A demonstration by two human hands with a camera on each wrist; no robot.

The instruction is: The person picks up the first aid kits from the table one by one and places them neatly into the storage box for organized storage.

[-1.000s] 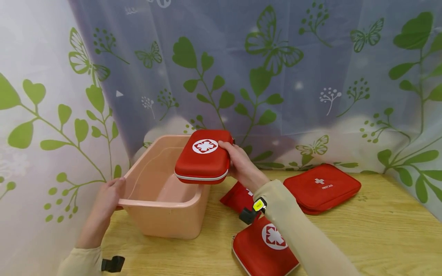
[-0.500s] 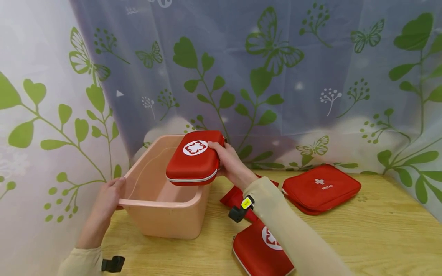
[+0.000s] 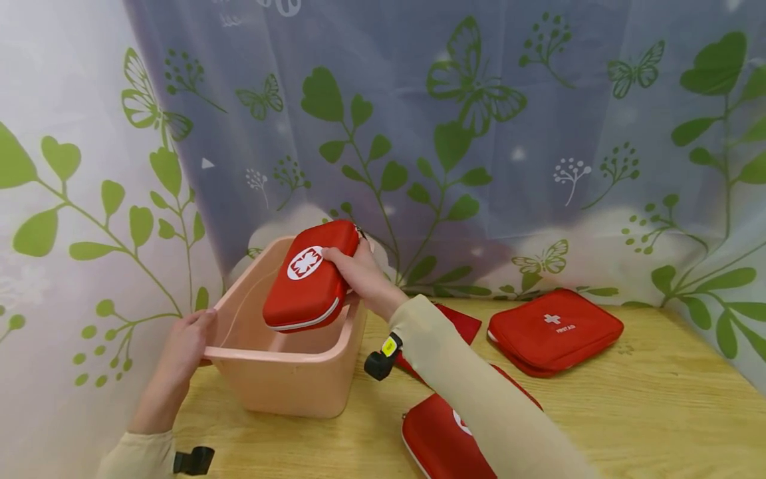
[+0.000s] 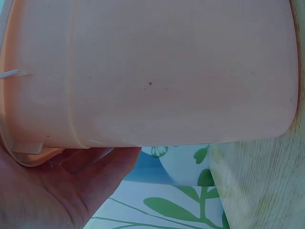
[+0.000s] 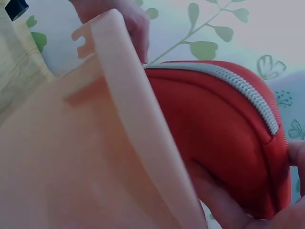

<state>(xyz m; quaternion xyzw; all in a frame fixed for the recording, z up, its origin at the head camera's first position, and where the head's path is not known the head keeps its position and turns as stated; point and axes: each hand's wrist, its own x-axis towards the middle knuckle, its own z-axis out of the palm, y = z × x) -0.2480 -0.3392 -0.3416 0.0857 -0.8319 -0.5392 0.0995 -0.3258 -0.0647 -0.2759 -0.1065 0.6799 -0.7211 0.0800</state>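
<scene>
A red zippered first aid case with a white cross emblem is tilted over the mouth of a pink plastic bin. My right hand grips the case by its right edge, thumb on top beside the emblem. In the right wrist view the bin's rim passes in front of the red case with its white zipper, and fingers lie under it. My left hand holds the bin's left rim at the near corner. From the left wrist view, that hand curls at the rim beside the bin's outer wall.
Right of the bin lie a flat red pouch, mostly behind my right forearm, and another red case nearer me. A larger red first aid bag lies further right on the wooden table. Printed curtains stand behind and left.
My right hand has carried the red case leftward over the bin and tipped it more steeply, its near left end lower. The left hand keeps its hold on the rim.
</scene>
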